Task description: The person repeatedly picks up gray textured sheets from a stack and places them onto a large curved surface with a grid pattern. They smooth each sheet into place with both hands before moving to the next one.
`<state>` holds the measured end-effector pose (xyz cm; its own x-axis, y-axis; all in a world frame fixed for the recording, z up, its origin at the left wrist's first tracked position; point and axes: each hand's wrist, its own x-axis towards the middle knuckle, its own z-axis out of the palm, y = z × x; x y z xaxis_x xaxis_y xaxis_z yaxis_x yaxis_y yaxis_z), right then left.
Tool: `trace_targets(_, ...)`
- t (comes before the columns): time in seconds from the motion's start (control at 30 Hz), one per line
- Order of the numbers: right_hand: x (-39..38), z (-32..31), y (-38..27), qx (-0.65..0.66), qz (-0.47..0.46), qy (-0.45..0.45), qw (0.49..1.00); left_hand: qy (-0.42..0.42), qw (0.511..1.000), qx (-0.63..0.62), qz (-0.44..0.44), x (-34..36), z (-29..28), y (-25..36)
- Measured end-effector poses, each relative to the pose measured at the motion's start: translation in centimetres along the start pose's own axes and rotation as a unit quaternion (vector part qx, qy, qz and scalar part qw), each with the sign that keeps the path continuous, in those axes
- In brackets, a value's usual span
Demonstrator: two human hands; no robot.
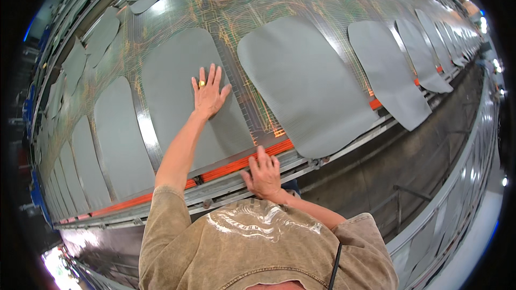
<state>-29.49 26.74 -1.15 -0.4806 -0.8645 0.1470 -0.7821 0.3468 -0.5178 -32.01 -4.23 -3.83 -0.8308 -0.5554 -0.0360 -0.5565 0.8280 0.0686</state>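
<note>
My left hand (209,92) lies flat, fingers spread, on a smooth grey leather-like piece (180,70). A yellow ring-like band shows on one of its fingers. That piece is rounded at its far end and lies flat, its near end reaching the orange edge strip (226,169). My right hand (263,174) is over the strip and the metal rail, fingers apart and nothing held; whether it touches them I cannot tell. To its right, a larger grey piece (309,80) hangs a little over the rail with a wavy near edge.
Several more grey pieces (384,70) lie in rows along the long table (231,16), whose surface bears many thin coloured lines. A metal rail (344,147) runs along the near edge. Another railed structure (430,220) stands at the right, across a dark floor (371,177).
</note>
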Motion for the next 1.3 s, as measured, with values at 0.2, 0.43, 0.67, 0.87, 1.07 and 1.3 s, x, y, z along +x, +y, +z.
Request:
trace_targets(0.2,-0.1,-1.1,4.0,0.168,-0.151,-0.091,0.970,-0.010,1.000,0.000,-0.013,-7.7,1.0,6.0)
trace_targets(0.43,0.9,-2.5,6.4,0.238,-0.269,-0.142,0.922,-0.037,0.998,-0.047,-0.035,-16.1,1.0,11.4)
trace_targets(0.67,1.5,-2.6,6.6,0.212,-0.298,-0.173,0.915,0.082,0.983,-0.072,-0.148,-13.8,-0.4,9.8)
trace_targets(0.87,1.1,-3.1,5.0,0.177,-0.280,-0.186,0.925,0.110,0.965,-0.046,-0.233,-11.8,2.2,6.0)
trace_targets(1.07,1.4,-3.4,4.5,0.135,-0.277,-0.188,0.933,0.121,0.959,-0.103,-0.236,-15.1,1.6,8.6)
trace_targets(1.3,1.4,-3.0,3.7,0.117,-0.290,-0.181,0.932,0.037,0.967,-0.128,-0.216,-21.0,-0.6,10.1)
